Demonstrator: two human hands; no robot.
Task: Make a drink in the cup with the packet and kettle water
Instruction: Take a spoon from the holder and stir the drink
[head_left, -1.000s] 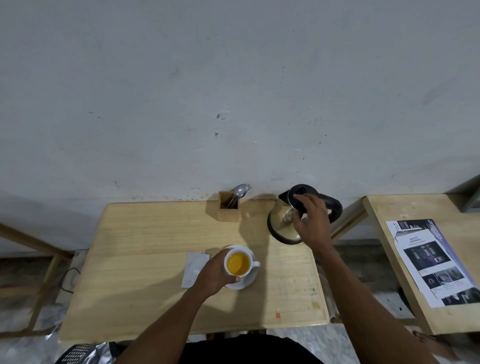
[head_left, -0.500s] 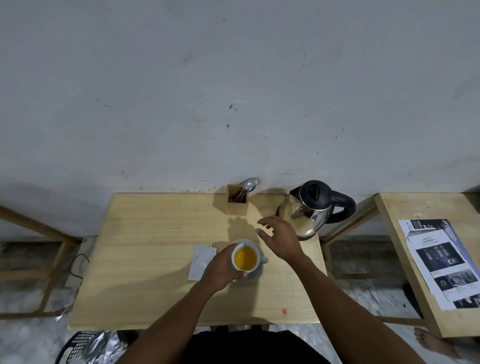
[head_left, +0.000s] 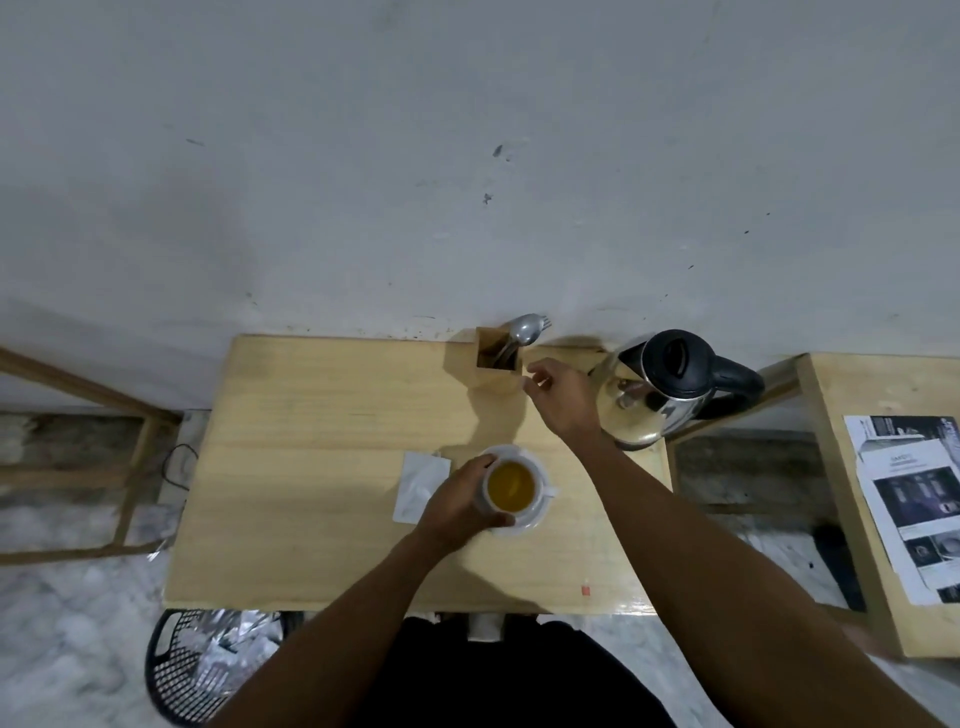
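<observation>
A white cup (head_left: 511, 488) full of orange-yellow liquid stands on a white saucer (head_left: 535, 519) in the middle of the wooden table (head_left: 322, 467). My left hand (head_left: 457, 506) grips the cup's left side. A white packet (head_left: 420, 486) lies flat just left of the saucer. The steel kettle (head_left: 660, 389) with a black lid stands upright at the back right corner. My right hand (head_left: 558, 395) hovers empty, fingers loosely spread, between the kettle and a wooden holder (head_left: 496, 364) with a spoon (head_left: 524, 330) in it.
A wall runs right behind the table. A second wooden table (head_left: 852, 499) with a printed sheet (head_left: 909, 499) stands to the right across a narrow gap. A black basket (head_left: 176, 670) with foil wrappers sits on the floor at the front left.
My right hand let go of the kettle, swung left past the cup, and now reaches up toward the spoon holder. The left hand stayed on the cup.
</observation>
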